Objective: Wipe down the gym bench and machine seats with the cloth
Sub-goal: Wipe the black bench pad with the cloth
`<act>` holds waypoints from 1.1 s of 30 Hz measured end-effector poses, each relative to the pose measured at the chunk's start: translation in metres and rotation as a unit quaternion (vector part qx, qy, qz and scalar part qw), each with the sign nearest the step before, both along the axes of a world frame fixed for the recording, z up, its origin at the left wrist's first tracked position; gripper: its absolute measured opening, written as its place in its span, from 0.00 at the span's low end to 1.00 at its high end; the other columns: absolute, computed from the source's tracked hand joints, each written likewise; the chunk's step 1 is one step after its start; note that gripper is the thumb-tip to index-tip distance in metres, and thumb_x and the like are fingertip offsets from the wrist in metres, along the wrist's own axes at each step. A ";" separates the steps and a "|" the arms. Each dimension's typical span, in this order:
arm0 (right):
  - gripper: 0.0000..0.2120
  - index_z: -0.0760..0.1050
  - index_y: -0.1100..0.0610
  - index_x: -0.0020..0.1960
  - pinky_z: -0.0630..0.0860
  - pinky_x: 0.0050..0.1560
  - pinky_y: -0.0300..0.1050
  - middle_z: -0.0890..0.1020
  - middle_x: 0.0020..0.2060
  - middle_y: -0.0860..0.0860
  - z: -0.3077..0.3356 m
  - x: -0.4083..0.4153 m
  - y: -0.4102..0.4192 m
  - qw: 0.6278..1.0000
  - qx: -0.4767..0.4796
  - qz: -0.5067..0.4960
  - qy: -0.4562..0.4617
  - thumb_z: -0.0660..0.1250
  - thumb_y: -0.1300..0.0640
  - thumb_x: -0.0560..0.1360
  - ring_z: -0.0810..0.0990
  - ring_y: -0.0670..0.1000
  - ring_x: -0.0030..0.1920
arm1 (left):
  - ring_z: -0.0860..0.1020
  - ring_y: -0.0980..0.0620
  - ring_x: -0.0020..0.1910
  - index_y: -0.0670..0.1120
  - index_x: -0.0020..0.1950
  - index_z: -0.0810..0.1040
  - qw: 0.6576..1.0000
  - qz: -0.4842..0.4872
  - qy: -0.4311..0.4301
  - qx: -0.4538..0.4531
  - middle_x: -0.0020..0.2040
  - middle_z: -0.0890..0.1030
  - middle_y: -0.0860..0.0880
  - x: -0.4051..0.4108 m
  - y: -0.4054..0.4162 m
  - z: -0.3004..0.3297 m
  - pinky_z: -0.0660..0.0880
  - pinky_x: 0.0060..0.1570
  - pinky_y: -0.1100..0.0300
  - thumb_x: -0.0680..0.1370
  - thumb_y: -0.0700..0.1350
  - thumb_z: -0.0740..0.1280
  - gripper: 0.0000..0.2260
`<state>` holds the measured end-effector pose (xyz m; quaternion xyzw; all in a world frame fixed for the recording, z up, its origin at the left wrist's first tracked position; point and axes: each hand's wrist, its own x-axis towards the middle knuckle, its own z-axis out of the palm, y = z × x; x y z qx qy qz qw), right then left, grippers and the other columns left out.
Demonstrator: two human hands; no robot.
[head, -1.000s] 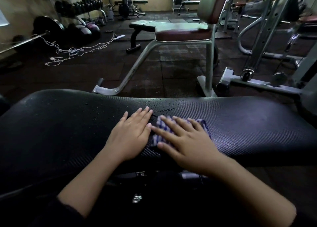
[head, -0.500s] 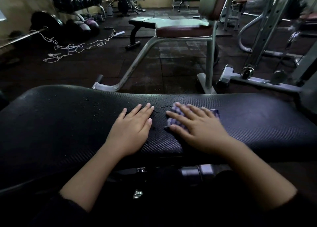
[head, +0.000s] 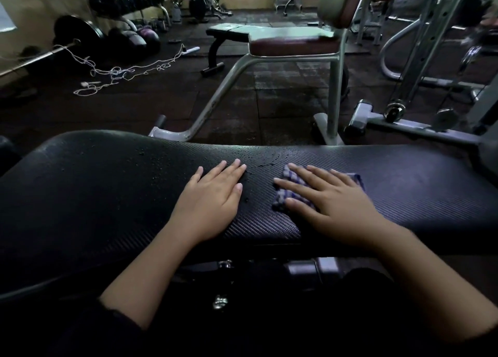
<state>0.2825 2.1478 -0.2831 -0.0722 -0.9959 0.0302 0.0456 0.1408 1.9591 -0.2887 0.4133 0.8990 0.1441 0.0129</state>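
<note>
While two hands lie flat, left hand (head: 213, 195) on one bench (head: 107, 195), right hand (head: 331, 203) pressing one cloth (head: 285, 192)

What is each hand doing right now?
Left hand: open, fingers flat on the bench pad, holding nothing.
Right hand: open, straight fingers pressing the checked cloth onto the pad.

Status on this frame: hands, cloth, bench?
Left hand flat on bench pad. Right hand flat, pressing checked cloth. Droplets left side, nothing blocking.

Dim, murky gym light; wide-angle bowing at edges
</note>
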 end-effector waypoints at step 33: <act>0.24 0.46 0.33 0.75 0.47 0.75 0.50 0.48 0.78 0.41 0.012 -0.137 -0.022 0.995 -0.023 0.062 -0.077 0.42 0.35 0.79 0.49 0.47 0.77 | 0.41 0.59 0.77 0.52 0.80 0.45 0.993 0.096 0.012 -0.070 0.79 0.43 0.58 -0.020 -0.027 0.008 0.38 0.76 0.53 0.82 0.59 0.45 0.27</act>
